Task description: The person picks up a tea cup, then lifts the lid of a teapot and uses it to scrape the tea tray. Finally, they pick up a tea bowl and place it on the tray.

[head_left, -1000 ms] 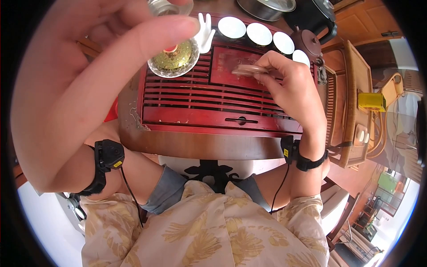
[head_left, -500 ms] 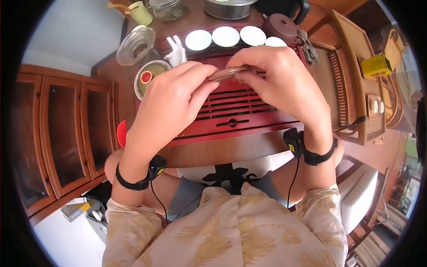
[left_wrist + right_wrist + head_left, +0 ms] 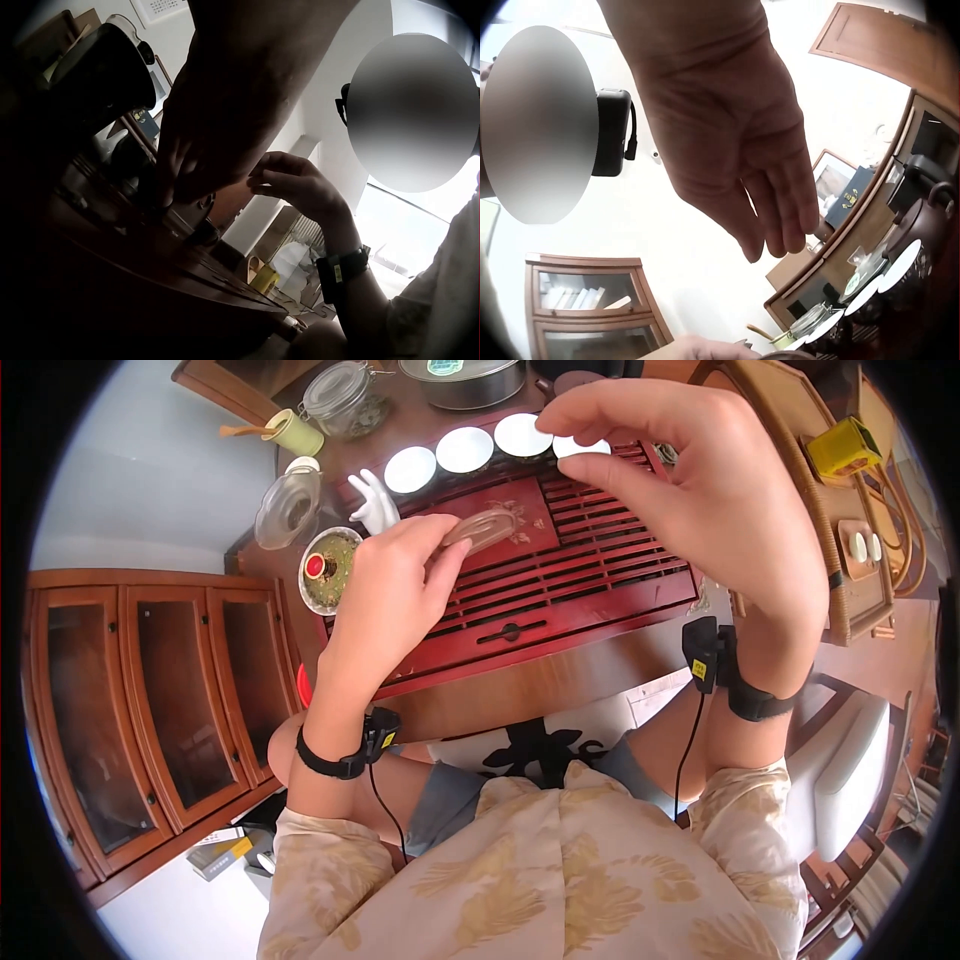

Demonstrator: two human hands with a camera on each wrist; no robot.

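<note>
My left hand (image 3: 390, 585) pinches a thin, clear brownish round disc (image 3: 490, 532), like a small lid, by its left edge, tilted over the red slatted tea tray (image 3: 480, 645). Higher and to the right is my right hand (image 3: 690, 470), its fingers and thumb bent loosely apart with nothing between them. In the head view its fingertips overlap the right end of a row of white-lined tea cups (image 3: 464, 450). The right wrist view also shows that hand (image 3: 735, 135) holding nothing. Left of the disc sits a bowl with a patterned gold-green, red-knobbed lid (image 3: 338, 560).
A white hand-shaped figurine (image 3: 374, 505) stands by the cups. A glass pitcher (image 3: 280, 520), a clip-top jar (image 3: 350, 415) and a round metal tin (image 3: 470, 388) line the back. Glass-doored cabinets (image 3: 135, 650) stand left, a wicker-edged shelf (image 3: 840, 580) right.
The left hand came from close to the camera to take the disc's edge beside the right hand. The right hand let go and moved up and right; the disc stays with the left hand.
</note>
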